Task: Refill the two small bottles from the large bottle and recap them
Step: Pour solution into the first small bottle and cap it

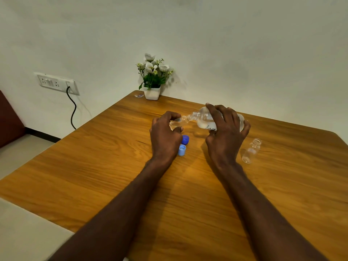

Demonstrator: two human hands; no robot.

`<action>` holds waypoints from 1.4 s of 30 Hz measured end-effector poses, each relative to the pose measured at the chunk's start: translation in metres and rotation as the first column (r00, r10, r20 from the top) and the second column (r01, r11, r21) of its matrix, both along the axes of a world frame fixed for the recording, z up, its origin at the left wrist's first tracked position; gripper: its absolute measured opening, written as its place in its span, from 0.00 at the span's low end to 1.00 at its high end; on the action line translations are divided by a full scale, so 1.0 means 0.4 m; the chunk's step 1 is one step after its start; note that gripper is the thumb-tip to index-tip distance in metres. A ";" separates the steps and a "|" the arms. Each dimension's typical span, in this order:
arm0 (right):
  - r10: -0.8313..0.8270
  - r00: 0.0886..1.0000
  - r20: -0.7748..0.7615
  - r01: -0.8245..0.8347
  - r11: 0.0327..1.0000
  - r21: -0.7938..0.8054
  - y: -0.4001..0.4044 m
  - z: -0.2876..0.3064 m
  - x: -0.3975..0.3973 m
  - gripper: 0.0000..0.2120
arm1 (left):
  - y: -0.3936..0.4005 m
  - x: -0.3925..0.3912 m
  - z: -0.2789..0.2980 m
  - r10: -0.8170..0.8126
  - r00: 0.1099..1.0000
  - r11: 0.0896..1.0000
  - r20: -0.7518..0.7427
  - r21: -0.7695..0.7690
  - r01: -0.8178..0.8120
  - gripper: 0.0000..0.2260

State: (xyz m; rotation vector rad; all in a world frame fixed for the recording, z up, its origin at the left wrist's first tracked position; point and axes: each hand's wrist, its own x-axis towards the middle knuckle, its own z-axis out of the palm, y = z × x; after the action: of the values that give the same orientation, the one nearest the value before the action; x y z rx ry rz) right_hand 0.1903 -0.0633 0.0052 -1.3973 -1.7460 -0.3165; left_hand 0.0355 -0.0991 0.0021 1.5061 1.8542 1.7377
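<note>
I kept my left hand [165,132] gripping one small bottle [176,123] steady while my right hand [225,129] clasped the large bottle [204,119], tipped toward nine o'clock so its mouth met the small one's; the other small bottle [251,150] waited uncapped at three o'clock.

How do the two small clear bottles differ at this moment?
The small clear bottle in the left hand is gripped, tilted, and takes water from the large clear bottle; the small clear bottle at the right stands free, upright, apparently empty. Both are uncapped.

Soft, dim, even indoor light fell from above, casting faint shadows on the wooden table [94,166]. Wide-angle distortion bent the edges; focus stayed fairly sharp.
</note>
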 end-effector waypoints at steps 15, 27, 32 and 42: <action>0.003 1.000 0.000 -0.003 1.000 -0.003 0.002 -0.001 0.001 0.45 | -0.001 0.001 0.000 -0.002 1.000 1.000 -0.025 -0.003 0.002 0.16; 0.009 1.000 -0.010 -0.009 1.000 0.014 0.002 -0.001 0.001 0.45 | -0.002 0.003 0.001 -0.007 1.000 1.000 -0.024 0.001 0.007 0.15; 0.016 1.000 -0.012 -0.016 1.000 0.019 0.000 0.000 0.001 0.44 | -0.002 0.002 0.001 -0.004 1.000 1.000 -0.025 0.005 0.004 0.15; 0.013 1.000 -0.007 -0.013 1.000 0.026 -0.001 0.001 0.001 0.45 | 0.000 0.001 0.000 -0.007 1.000 1.000 -0.006 0.001 0.007 0.15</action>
State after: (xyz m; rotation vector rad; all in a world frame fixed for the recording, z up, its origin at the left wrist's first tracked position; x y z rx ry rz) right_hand 0.1905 -0.0637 0.0057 -1.3671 -1.7384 -0.3251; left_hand 0.0360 -0.0992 0.0020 1.5184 1.8489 1.7334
